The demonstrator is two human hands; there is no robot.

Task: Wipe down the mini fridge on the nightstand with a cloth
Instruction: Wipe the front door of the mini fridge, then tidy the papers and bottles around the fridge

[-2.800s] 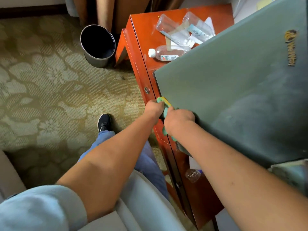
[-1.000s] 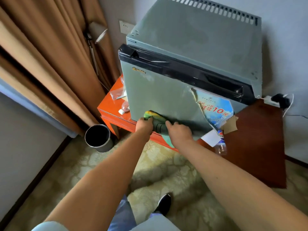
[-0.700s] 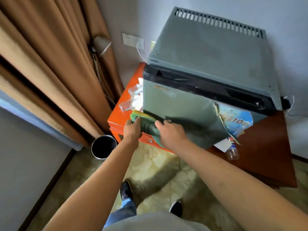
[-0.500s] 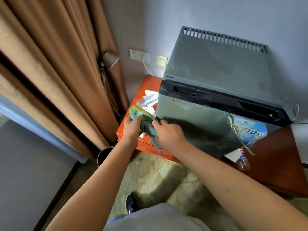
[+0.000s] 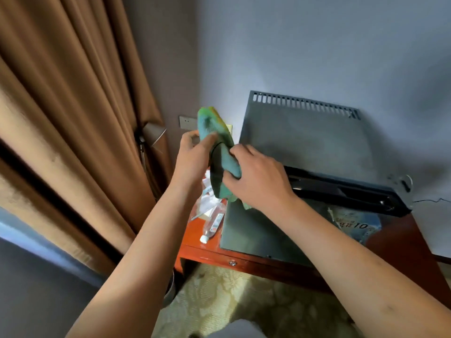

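Note:
The grey-green mini fridge [image 5: 305,140] stands on the orange-red nightstand [image 5: 195,240], its vented top facing me and a black strip above the door. A green cloth with a yellow edge [image 5: 220,152] is held up in the air just left of the fridge's top front corner. My left hand [image 5: 192,157] grips the cloth's upper part. My right hand [image 5: 256,179] grips its lower part, in front of the fridge's upper left corner. The cloth is off the fridge surface.
Brown curtains [image 5: 73,118] hang at the left. Plastic bottles and wrappers [image 5: 211,213] lie on the nightstand beside the fridge. A torn sticker [image 5: 353,223] hangs on the door. A wall socket [image 5: 186,121] sits behind the cloth. Patterned carpet [image 5: 231,301] lies below.
Both hands have lifted the cloth from the lower left of the fridge door up to the level of its top. The view has risen and pulled back.

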